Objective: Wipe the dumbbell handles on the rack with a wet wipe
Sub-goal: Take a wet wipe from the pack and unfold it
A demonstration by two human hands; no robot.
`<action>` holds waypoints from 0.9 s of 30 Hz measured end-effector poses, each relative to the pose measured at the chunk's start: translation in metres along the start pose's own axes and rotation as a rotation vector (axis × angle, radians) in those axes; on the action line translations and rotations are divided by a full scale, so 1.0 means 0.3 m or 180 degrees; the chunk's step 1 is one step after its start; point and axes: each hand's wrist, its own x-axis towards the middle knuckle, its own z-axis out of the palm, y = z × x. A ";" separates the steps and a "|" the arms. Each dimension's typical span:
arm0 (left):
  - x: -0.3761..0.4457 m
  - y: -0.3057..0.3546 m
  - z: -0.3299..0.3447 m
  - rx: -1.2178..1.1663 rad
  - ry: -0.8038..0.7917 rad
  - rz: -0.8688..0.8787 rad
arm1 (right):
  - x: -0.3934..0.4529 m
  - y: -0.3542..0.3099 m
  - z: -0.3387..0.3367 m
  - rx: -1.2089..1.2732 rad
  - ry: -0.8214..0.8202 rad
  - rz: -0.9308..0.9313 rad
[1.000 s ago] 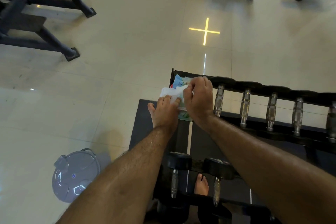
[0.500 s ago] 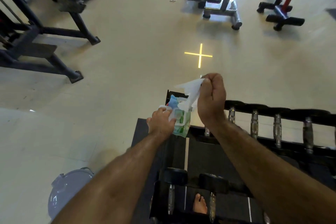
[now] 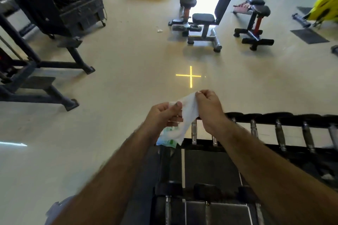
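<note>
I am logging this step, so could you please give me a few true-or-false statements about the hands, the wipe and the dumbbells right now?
1. Both hands hold the wet wipe. True: the left hand and right hand each pinch it.
2. The wipe is pressed on a dumbbell handle. False: it is held in the air above the rack.
3. The wipe packet lies below the hands. True.
4. The upper rack row is empty. False: several dumbbells sit there.
</note>
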 end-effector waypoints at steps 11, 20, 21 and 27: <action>-0.137 0.078 0.271 0.0203 0.0895 0.0423 | -0.117 -0.078 -0.233 0.0722 -0.0347 0.0294; -0.186 0.055 0.432 0.0430 0.1492 0.0626 | -0.161 0.053 -0.389 0.0475 -0.0789 0.0454; -0.188 0.046 0.443 0.0385 0.1560 0.0599 | -0.156 0.057 -0.396 0.0538 -0.0726 0.0407; -0.194 0.014 0.474 -0.0988 0.1327 0.0273 | -0.160 0.073 -0.407 0.0877 -0.0727 0.0651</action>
